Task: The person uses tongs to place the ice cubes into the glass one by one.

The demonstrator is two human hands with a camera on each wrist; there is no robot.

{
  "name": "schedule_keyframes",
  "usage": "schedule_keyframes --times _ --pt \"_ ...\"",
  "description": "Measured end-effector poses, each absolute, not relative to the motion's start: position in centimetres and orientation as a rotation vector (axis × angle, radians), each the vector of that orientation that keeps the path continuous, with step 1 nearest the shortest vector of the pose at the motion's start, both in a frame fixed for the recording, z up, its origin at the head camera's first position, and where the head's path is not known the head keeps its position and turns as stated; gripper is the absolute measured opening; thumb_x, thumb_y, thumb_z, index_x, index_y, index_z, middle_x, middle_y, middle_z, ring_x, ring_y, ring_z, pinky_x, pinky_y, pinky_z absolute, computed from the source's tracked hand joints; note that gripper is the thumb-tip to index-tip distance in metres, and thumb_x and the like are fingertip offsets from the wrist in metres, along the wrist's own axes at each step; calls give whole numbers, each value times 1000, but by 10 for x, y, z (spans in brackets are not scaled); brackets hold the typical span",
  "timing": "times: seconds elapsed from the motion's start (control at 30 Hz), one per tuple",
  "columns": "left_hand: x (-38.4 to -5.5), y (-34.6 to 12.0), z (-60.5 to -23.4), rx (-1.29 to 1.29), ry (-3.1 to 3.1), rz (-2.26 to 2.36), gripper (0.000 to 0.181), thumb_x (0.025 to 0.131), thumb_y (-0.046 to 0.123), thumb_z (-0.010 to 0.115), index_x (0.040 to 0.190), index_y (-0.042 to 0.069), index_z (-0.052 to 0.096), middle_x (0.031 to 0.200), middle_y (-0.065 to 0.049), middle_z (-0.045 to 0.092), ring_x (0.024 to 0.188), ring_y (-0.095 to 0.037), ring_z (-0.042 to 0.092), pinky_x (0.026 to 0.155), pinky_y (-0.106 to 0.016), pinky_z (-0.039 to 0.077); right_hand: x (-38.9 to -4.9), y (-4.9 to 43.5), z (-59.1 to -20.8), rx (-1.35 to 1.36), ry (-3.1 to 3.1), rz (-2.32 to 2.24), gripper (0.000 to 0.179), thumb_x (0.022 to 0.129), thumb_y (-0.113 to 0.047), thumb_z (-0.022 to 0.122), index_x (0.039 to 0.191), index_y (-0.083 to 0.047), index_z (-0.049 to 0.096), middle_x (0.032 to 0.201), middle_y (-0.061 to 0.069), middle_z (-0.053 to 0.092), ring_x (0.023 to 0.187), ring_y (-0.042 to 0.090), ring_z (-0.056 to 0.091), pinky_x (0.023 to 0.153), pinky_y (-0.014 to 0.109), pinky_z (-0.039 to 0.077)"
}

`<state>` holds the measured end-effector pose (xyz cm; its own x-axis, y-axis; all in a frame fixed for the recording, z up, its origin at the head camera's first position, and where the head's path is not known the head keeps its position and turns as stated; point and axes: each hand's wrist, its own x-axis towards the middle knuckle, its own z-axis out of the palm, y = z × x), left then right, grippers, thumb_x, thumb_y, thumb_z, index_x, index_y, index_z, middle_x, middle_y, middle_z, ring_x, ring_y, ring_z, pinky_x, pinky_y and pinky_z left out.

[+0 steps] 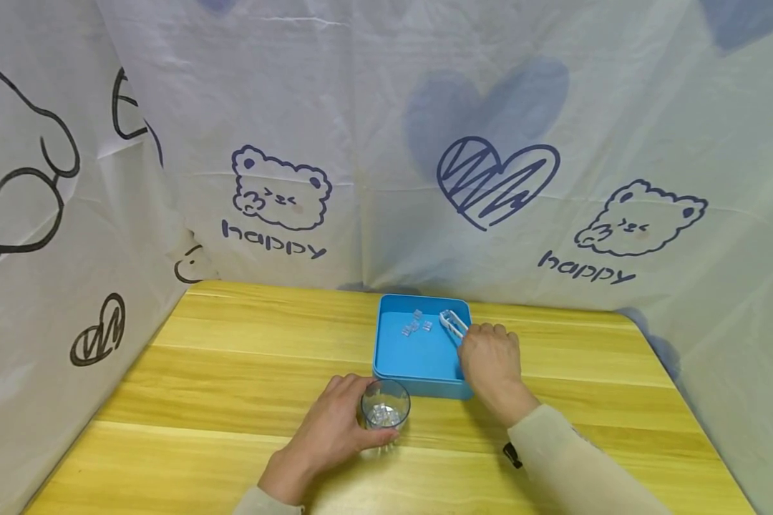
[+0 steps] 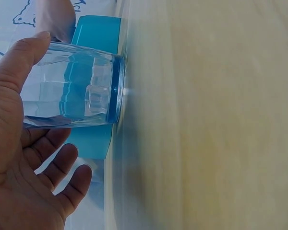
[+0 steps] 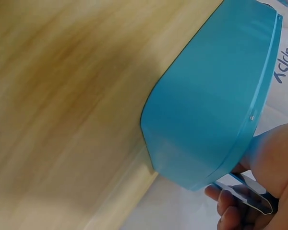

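Note:
My left hand (image 1: 335,428) grips a clear drinking glass (image 2: 69,88), thumb on one side and fingers on the other. The glass stands upright on the table, with several clear cubes (image 1: 383,415) at its bottom. My right hand (image 1: 492,365) holds small white tongs (image 1: 454,325) over the right side of a blue box (image 1: 425,361). Something clear, likely a cube, shows between the tong tips. Several loose clear cubes (image 1: 415,325) lie on the box floor, left of the tongs. In the right wrist view, the box wall (image 3: 201,96) hides the tong tips.
The box and glass stand on a wood-grain table (image 1: 251,343), the glass close to the box's front left corner. A printed white cloth (image 1: 373,143) hangs behind the table and along its sides. A small black object (image 1: 512,455) shows beside my right sleeve.

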<state>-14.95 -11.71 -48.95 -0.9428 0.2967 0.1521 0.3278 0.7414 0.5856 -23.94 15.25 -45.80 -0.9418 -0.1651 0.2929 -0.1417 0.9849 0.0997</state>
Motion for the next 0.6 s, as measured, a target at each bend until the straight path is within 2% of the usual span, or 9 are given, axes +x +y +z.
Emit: schedule_keyframes --times 0.23,0.4,0.6 --pt "-150 -118 -490 -521 -2884 -984 85 75 58 90 140 11 62 125 0 66 113 -17 55 100 -43 55 -232 160 -461 313 -2741 -112 29 99 -18 66 75 -4 57 69 8 52 67 27 48 60 37 39" --pt "-150 -117 -489 -524 -2883 -997 84 75 58 90 140 11 63 126 -1 66 113 -17 55 100 -44 55 -226 165 -462 364 -2705 -91 29 98 -20 70 78 -1 61 69 9 54 66 26 48 59 36 42" --pt "-150 -117 -489 -524 -2885 -997 85 75 58 90 140 11 63 125 0 66 112 -17 55 99 -43 55 -218 171 -464 413 -2636 -38 30 96 -19 74 77 -1 59 66 7 51 63 26 46 56 36 43"
